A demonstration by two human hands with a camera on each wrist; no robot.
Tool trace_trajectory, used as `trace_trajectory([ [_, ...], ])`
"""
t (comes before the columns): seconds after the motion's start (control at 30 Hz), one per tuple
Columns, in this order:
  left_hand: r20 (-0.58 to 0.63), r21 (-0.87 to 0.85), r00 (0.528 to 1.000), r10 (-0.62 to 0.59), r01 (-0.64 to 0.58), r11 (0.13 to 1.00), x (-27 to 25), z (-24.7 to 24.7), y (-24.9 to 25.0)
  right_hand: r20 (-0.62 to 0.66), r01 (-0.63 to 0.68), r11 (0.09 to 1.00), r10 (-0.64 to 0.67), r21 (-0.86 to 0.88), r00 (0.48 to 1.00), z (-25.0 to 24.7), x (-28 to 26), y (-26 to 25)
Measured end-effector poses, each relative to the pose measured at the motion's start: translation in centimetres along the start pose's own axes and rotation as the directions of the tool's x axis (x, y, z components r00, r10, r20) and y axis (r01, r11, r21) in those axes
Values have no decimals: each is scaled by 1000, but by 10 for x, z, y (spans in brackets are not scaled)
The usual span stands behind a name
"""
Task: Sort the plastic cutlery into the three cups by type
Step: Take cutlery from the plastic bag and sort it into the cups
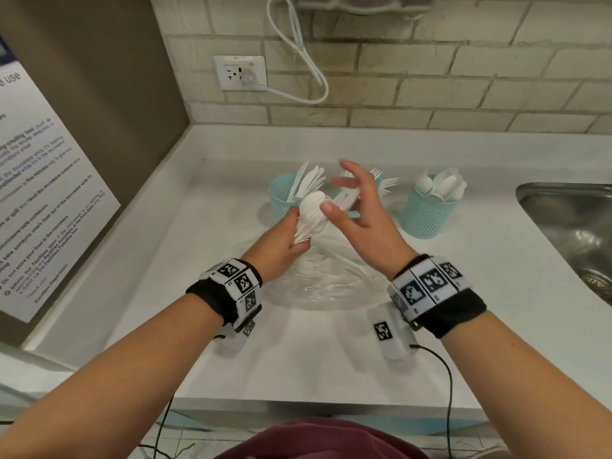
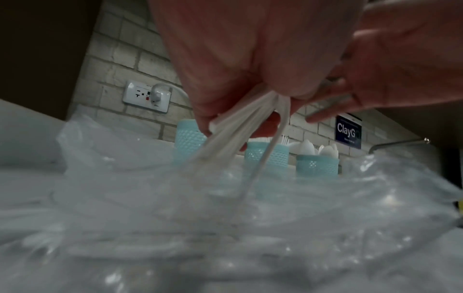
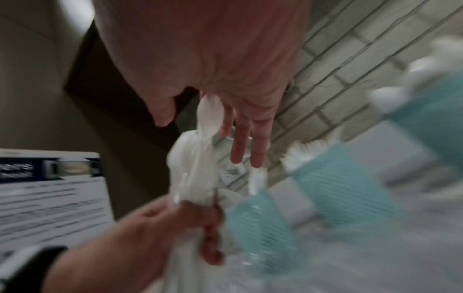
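My left hand [image 1: 298, 233] grips a fanned bundle of white plastic spoons [image 1: 311, 213] by the handles, bowls up, above a clear plastic bag [image 1: 318, 286]. My right hand [image 1: 344, 200] is open with its fingers spread, and its thumb touches the top spoon bowl. Three teal mesh cups stand behind. The left cup [image 1: 281, 197] holds knives. The middle cup is mostly hidden by my right hand, with its forks [image 1: 387, 183] showing. The right cup [image 1: 427, 213] holds spoons. The left wrist view shows the spoon handles [image 2: 240, 134] hanging below my fist. The blurred right wrist view shows the bundle [image 3: 195, 168].
A steel sink [image 1: 569, 220] is set into the white counter [image 1: 165, 276] at the right. The brick wall behind has an outlet [image 1: 240, 72] with a plugged-in cord. A printed notice [image 1: 43, 193] leans on the left wall. The counter's front edge is near my body.
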State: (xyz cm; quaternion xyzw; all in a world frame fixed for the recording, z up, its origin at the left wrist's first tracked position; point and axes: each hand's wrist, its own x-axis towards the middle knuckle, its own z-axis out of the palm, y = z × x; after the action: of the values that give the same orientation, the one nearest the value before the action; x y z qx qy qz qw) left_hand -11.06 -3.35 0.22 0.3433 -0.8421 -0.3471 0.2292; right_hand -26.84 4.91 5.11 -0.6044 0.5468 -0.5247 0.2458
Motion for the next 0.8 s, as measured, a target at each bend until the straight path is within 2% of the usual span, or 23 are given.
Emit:
trace_trajectory([
  [0.07, -54, -86, 998, -44, 39, 995, -5, 0, -2, 27, 88, 995, -87, -45, 996, 15, 16, -10],
  [0.17, -130, -221, 981, -142, 111, 969, -11, 0, -16, 135, 50, 996, -41, -69, 990, 39, 24, -9],
  [0.23, -123, -249, 978, -166, 132, 959, -15, -1, -25, 221, 10, 998, 6, -70, 975, 53, 23, -5],
  [0.33, -26, -222, 970, -242, 231, 947, -23, -2, -35, 301, -96, 995, 96, -14, 949, 67, 19, 3],
  [0.47, 63, -128, 936, -345, 350, 928, -28, -3, -40, 269, -129, 991, 130, -21, 954, 73, 19, 8],
  [0.57, 85, -119, 944, -319, 328, 937, -28, -5, -36, 289, -172, 985, 158, 25, 944, 73, 20, 7],
  [0.7, 19, -198, 958, -284, 283, 939, -22, -10, -28, 259, -193, 975, 160, 109, 953, 62, 26, -11],
  [0.8, -66, -280, 963, -262, 235, 931, -12, -18, -15, 137, -205, 962, 182, 182, 974, 45, 35, -28],
])
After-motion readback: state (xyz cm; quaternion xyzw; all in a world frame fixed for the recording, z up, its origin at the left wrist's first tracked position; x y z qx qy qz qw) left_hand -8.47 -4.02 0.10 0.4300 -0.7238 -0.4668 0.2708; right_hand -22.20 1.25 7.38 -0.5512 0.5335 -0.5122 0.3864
